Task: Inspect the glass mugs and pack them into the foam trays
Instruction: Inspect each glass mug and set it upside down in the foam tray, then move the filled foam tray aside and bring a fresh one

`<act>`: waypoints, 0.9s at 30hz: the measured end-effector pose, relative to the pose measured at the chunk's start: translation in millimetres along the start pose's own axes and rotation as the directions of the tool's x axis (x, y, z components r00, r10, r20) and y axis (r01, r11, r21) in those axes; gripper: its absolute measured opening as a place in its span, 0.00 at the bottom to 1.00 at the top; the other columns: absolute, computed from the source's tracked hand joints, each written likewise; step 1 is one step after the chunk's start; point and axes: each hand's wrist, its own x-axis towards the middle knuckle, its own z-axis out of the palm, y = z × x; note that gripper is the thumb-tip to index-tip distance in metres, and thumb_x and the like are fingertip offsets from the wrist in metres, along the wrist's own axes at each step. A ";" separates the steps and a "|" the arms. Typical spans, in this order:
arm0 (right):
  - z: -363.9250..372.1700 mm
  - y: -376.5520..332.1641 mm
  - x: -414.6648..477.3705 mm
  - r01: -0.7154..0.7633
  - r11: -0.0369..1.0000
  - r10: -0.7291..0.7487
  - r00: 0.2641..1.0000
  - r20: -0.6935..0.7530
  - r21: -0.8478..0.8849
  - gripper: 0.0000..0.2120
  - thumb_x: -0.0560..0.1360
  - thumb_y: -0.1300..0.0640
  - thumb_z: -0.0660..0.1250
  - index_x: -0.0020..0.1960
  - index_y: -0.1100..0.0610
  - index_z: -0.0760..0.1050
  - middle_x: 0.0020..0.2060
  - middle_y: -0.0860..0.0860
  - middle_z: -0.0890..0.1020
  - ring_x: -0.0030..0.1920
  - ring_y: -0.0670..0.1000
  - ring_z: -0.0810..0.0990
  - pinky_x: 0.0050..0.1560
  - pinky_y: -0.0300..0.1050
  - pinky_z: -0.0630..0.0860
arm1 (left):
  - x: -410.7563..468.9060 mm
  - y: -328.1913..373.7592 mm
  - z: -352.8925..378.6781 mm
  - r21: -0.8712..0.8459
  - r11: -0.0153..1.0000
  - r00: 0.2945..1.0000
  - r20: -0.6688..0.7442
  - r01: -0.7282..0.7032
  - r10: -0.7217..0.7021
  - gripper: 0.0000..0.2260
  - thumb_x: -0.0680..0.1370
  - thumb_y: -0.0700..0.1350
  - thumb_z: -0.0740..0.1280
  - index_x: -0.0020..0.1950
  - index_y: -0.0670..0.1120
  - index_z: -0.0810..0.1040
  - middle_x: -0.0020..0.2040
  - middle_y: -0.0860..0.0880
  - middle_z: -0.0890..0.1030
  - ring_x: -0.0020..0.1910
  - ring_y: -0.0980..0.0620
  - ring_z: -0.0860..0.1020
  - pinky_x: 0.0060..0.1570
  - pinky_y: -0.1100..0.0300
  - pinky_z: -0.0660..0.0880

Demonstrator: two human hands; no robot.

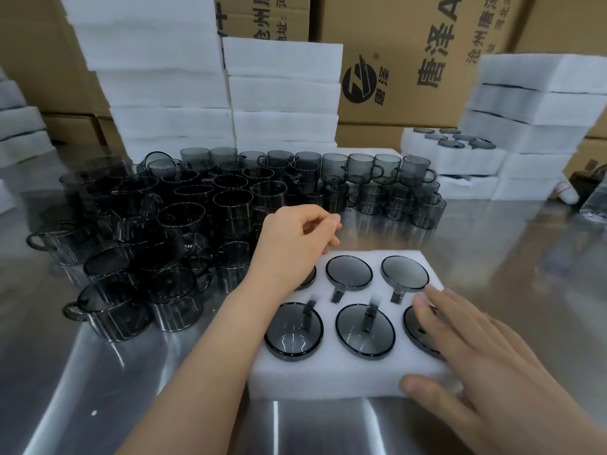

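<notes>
A white foam tray (331, 372) lies on the steel table in front of me, its pockets filled with several smoky grey glass mugs (348, 271), mouths up and handles in the slots. My right hand (486, 359) rests on the tray's right side, fingers spread over the near right mug and thumb against the front edge. My left hand (295, 244) hovers over the tray's far left corner with loosely curled fingers and holds nothing; my left arm hides most of the far left mug. A big cluster of loose grey mugs (197, 208) stands behind and to the left.
Stacks of white foam trays (282, 93) rise behind the mugs, with more stacks at the right (538, 119), one topped by a packed tray (453, 139). Cardboard boxes (410, 60) line the back. Bare steel table (492, 244) stretches to the right of the tray.
</notes>
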 end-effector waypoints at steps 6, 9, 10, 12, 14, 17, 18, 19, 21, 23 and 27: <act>-1.8 3.0 7.5 0.044 0.985 -0.042 0.999 0.015 -0.164 0.49 0.63 0.25 0.51 0.59 0.64 0.81 0.62 0.63 0.79 0.64 0.60 0.70 0.57 0.61 0.75 | -1.2 2.6 -0.6 -0.030 0.999 0.999 -0.039 -0.016 0.015 0.09 0.80 0.44 0.66 0.42 0.48 0.83 0.34 0.51 0.84 0.35 0.52 0.82 0.46 0.58 0.80; -6.8 -7.6 12.7 0.158 0.970 -0.166 0.986 -0.026 -0.186 0.53 0.57 0.24 0.57 0.68 0.60 0.73 0.67 0.60 0.75 0.68 0.58 0.68 0.63 0.59 0.65 | 0.0 3.6 -2.7 -0.134 0.991 0.992 -0.124 -0.021 0.004 0.09 0.80 0.43 0.66 0.43 0.45 0.84 0.35 0.49 0.84 0.35 0.50 0.82 0.45 0.56 0.81; -7.3 -14.4 15.8 0.231 0.952 -0.243 0.969 -0.036 -0.199 0.54 0.55 0.23 0.62 0.70 0.57 0.69 0.67 0.58 0.75 0.69 0.57 0.70 0.65 0.58 0.63 | 0.4 4.0 -3.7 -0.156 0.987 0.988 -0.154 -0.022 -0.002 0.09 0.80 0.43 0.66 0.42 0.45 0.83 0.35 0.49 0.84 0.35 0.51 0.82 0.44 0.59 0.80; -4.9 -28.2 24.9 0.375 0.898 -0.392 0.920 -0.030 -0.231 0.54 0.51 0.23 0.68 0.71 0.50 0.67 0.65 0.54 0.78 0.67 0.56 0.76 0.66 0.63 0.67 | 0.2 4.4 -5.8 -0.193 0.981 0.980 -0.197 -0.026 -0.013 0.10 0.80 0.42 0.65 0.42 0.44 0.83 0.34 0.49 0.84 0.33 0.53 0.81 0.40 0.64 0.78; -1.2 -36.6 32.5 0.450 0.866 -0.465 0.885 -0.020 -0.217 0.49 0.53 0.25 0.72 0.68 0.46 0.72 0.61 0.51 0.81 0.63 0.55 0.79 0.59 0.66 0.75 | 0.0 4.0 -7.2 -0.218 0.975 0.976 -0.217 -0.034 -0.015 0.10 0.81 0.42 0.65 0.42 0.43 0.83 0.33 0.49 0.84 0.33 0.52 0.81 0.40 0.62 0.79; 4.0 -34.5 36.1 0.467 0.874 -0.476 0.878 -0.045 -0.137 0.41 0.56 0.31 0.74 0.66 0.43 0.71 0.58 0.49 0.81 0.60 0.53 0.81 0.53 0.57 0.80 | 0.6 3.0 -8.8 -0.232 0.972 0.971 -0.238 -0.041 -0.016 0.10 0.81 0.42 0.65 0.42 0.44 0.82 0.33 0.49 0.84 0.32 0.52 0.81 0.40 0.60 0.79; 4.9 -32.2 35.7 0.462 0.879 -0.470 0.881 -0.054 -0.118 0.40 0.57 0.32 0.74 0.66 0.42 0.69 0.58 0.48 0.81 0.59 0.53 0.81 0.51 0.54 0.81 | 1.1 2.6 -9.2 -0.237 0.971 0.969 -0.247 -0.043 -0.017 0.10 0.81 0.42 0.65 0.42 0.44 0.82 0.32 0.49 0.84 0.32 0.53 0.81 0.40 0.61 0.79; 5.9 -29.5 35.1 0.456 0.883 -0.464 0.883 -0.068 -0.111 0.39 0.57 0.32 0.73 0.65 0.42 0.68 0.58 0.48 0.81 0.58 0.53 0.81 0.49 0.51 0.81 | 1.4 2.5 -9.6 -0.244 0.969 0.967 -0.256 -0.045 -0.019 0.11 0.81 0.42 0.65 0.41 0.45 0.82 0.32 0.49 0.84 0.32 0.52 0.81 0.40 0.61 0.79; 5.5 -23.7 33.9 0.433 0.893 -0.443 0.893 -0.081 -0.121 0.37 0.58 0.31 0.72 0.64 0.40 0.69 0.57 0.48 0.81 0.55 0.52 0.81 0.45 0.49 0.81 | 2.2 2.4 -10.4 -0.254 0.966 0.963 -0.268 -0.050 -0.021 0.11 0.81 0.42 0.65 0.40 0.46 0.82 0.32 0.49 0.83 0.32 0.51 0.81 0.40 0.60 0.79; 4.4 -16.3 34.0 0.402 0.904 -0.417 0.904 -0.098 -0.145 0.32 0.61 0.32 0.69 0.63 0.40 0.71 0.55 0.48 0.81 0.53 0.53 0.82 0.42 0.51 0.81 | 2.7 2.5 -11.4 -0.260 0.964 0.961 -0.275 -0.054 -0.020 0.11 0.81 0.42 0.65 0.40 0.47 0.82 0.32 0.49 0.83 0.32 0.52 0.81 0.40 0.61 0.79; 1.7 3.6 33.7 0.269 0.948 -0.291 0.950 -0.118 -0.168 0.28 0.64 0.34 0.65 0.61 0.43 0.78 0.52 0.50 0.81 0.49 0.56 0.82 0.38 0.53 0.79 | 2.3 3.5 -11.2 -0.272 0.961 0.959 -0.281 -0.056 -0.024 0.10 0.81 0.42 0.65 0.41 0.46 0.82 0.31 0.50 0.83 0.32 0.54 0.81 0.39 0.64 0.79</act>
